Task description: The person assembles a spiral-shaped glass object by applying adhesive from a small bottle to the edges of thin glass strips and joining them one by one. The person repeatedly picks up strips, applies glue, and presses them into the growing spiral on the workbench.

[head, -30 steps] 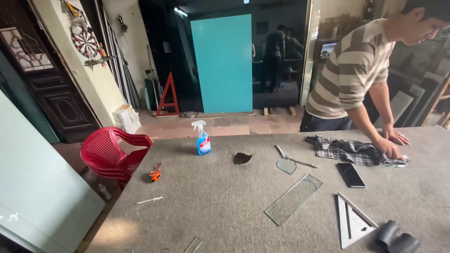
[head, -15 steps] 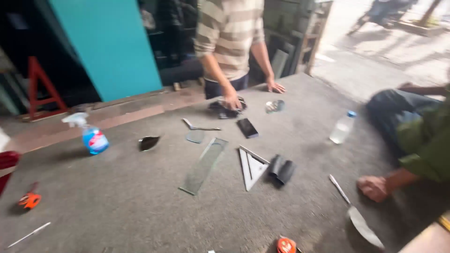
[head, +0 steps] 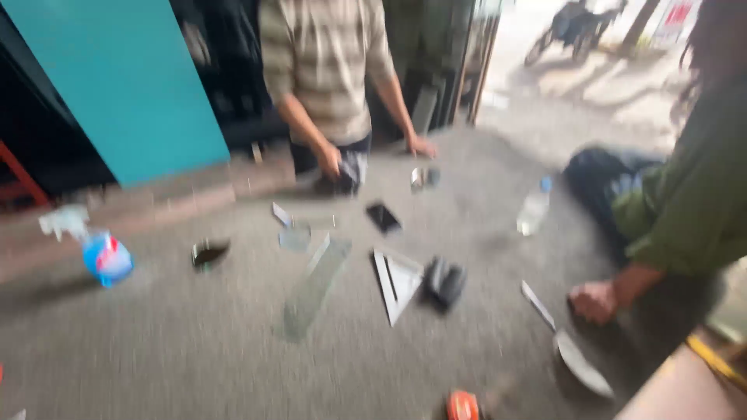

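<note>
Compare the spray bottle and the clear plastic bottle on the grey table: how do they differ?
The spray bottle is blue with a white trigger head; the clear plastic bottle is see-through with a small blue cap. The spray bottle stands at the left edge, away from anyone; the clear bottle stands on the right, near the seated person in green. Both stand upright on the grey table.

Head camera looks down across the grey table (head: 194,350).

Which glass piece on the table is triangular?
The triangular glass piece beside the dark gloves; the long glass strip to its left is a narrow rectangle.
</note>
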